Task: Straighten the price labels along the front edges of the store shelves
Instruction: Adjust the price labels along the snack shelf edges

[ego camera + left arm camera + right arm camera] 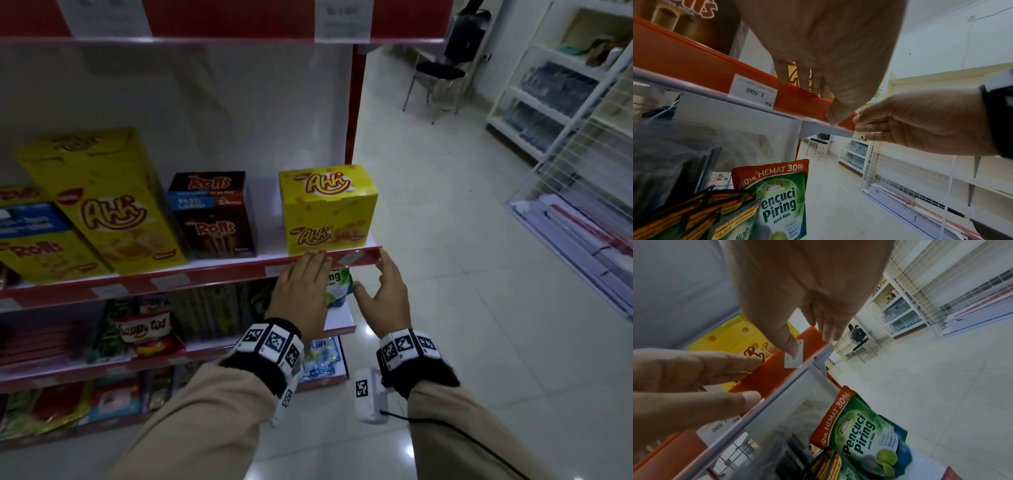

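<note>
A red price strip (205, 277) runs along the front edge of the snack shelf. Near its right end a small white label (349, 260) sits tilted, shown too in the right wrist view (794, 357). My left hand (305, 274) rests straight fingers (805, 81) over the strip's top edge, with the thumb at the lower edge. My right hand (383, 277) touches the strip's right end with straight fingers (828, 332). Its thumb tip lies over the tilted label; contact is unclear. A "1.500" label (754, 91) sits level, left of my left hand.
A yellow Ahh box (325, 209) stands just behind the strip. A green dish-soap pouch (337, 287) stands on the shelf below my hands. More labels (171, 281) sit further left. Right is the tiled aisle, with a chair (435, 75), white shelving (555, 85) and a wire rack (582, 205).
</note>
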A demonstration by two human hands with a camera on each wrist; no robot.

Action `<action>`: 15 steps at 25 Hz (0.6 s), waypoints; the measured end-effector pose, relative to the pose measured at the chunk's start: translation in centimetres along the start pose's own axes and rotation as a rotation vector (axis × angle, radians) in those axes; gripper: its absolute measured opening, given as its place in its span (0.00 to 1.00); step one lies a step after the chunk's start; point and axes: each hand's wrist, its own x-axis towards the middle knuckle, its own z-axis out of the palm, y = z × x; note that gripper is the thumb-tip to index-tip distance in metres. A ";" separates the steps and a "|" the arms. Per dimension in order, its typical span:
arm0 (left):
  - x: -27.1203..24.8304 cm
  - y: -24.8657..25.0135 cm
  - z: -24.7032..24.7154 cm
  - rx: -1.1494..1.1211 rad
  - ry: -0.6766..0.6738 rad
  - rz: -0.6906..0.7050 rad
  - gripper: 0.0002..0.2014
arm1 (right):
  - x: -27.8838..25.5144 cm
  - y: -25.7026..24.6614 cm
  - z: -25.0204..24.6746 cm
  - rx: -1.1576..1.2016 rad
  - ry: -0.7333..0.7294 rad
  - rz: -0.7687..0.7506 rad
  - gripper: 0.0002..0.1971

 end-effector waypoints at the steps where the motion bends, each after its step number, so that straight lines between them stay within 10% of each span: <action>1: -0.1 0.1 0.2 0.007 0.013 -0.007 0.33 | -0.2 0.2 0.2 0.041 0.046 -0.008 0.37; 15: 0.7 1.6 0.6 0.032 0.189 -0.100 0.28 | 2.5 1.0 -0.1 -0.183 0.264 -0.265 0.15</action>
